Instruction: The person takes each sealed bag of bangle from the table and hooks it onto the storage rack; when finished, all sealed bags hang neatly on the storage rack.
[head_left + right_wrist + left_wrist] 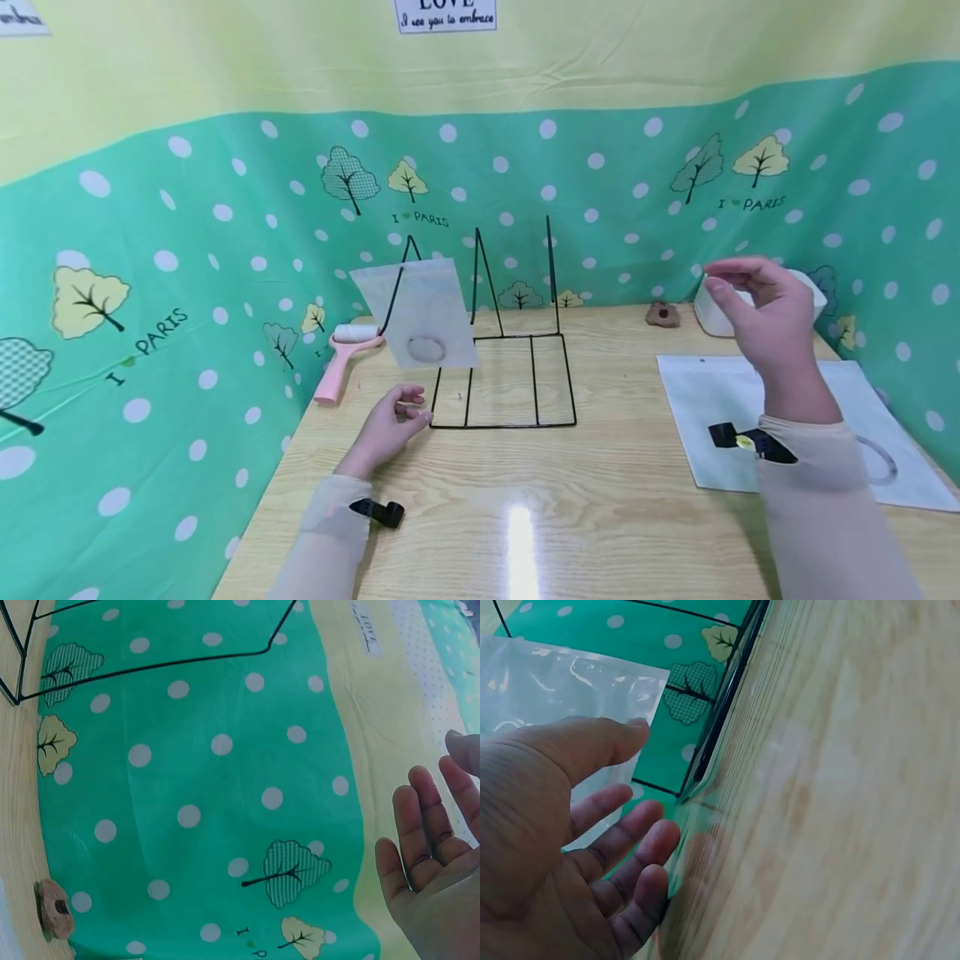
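In the head view, a translucent plastic bag [427,300] with a ring-shaped outline showing low on it stands at the left end of a black wire rack [517,427], near the counter's [600,500] back edge and toward its left edge. Its long axis runs upward, the top tipped to the left. The left hand [388,427] is much the nearer: it hovers beside the rack's front left corner, fingers loosely bent and apart from the thumb, so the bag lies beyond it, toward the back edge and slightly right. Whether the thumb touches the wire, I cannot tell. A pink lint roller [341,371] lies left of the bag. The right hand [776,321] is raised near the back right corner, well apart from the bag, in front of a white container [712,315]. In the left wrist view, thumb and fingers are spread with nothing between them; the thumb overlaps the bag in sight, though contact is not clear. In the right wrist view, that hand's fingers are relaxed and hold nothing, with only the rack's wires showing at upper left.
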Available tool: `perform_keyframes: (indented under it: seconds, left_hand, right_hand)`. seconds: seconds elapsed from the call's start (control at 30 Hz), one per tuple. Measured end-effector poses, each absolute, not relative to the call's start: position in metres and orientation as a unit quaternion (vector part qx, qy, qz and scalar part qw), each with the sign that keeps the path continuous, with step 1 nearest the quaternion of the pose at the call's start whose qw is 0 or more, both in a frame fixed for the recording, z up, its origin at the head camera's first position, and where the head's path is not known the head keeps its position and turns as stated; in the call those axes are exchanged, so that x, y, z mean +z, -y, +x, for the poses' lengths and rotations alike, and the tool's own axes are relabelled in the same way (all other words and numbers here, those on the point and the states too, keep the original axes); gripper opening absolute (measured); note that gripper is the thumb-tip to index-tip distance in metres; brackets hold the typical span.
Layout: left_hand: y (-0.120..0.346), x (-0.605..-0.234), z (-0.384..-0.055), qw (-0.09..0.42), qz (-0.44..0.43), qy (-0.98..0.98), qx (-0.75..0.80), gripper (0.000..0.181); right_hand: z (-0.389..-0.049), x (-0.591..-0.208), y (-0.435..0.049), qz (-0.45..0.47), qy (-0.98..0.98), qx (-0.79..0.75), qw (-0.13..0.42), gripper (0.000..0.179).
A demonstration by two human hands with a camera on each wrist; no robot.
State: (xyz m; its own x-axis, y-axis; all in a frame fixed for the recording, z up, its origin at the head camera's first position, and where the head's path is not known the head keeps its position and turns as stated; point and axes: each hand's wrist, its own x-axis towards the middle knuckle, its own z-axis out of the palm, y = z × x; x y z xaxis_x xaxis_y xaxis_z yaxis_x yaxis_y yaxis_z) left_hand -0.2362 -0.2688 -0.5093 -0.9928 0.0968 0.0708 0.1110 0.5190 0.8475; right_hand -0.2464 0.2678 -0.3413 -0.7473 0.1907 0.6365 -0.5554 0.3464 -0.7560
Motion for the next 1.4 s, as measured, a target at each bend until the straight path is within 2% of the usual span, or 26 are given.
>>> perform_keyframes:
  seconds: [0.23, 0.5, 0.73, 0.9, 1.4]
  left_hand:
    - [0.267, -0.513, -0.236, 0.008, -0.055, 0.883, -0.465, 0.051]
    - [0.264, -0.517, -0.235, -0.007, -0.056, 0.887, -0.458, 0.055]
    - [0.263, -0.519, -0.236, -0.007, -0.058, 0.894, -0.445, 0.059]
    - [0.264, -0.519, -0.236, -0.007, -0.061, 0.898, -0.435, 0.06]
    - [0.261, -0.52, -0.235, 0.008, -0.061, 0.91, -0.41, 0.046]
  right_hand:
    - [-0.246, -0.343, -0.285, 0.081, 0.748, 0.553, 0.359, 0.027]
    - [-0.251, -0.345, -0.302, 0.057, 0.742, 0.562, 0.361, 0.027]
    - [-0.253, -0.345, -0.322, 0.012, 0.718, 0.609, 0.336, 0.03]
    - [-0.255, -0.348, -0.332, 0.012, 0.687, 0.649, 0.326, 0.032]
    - [-0.264, -0.364, -0.345, -0.037, 0.72, 0.634, 0.281, 0.037]
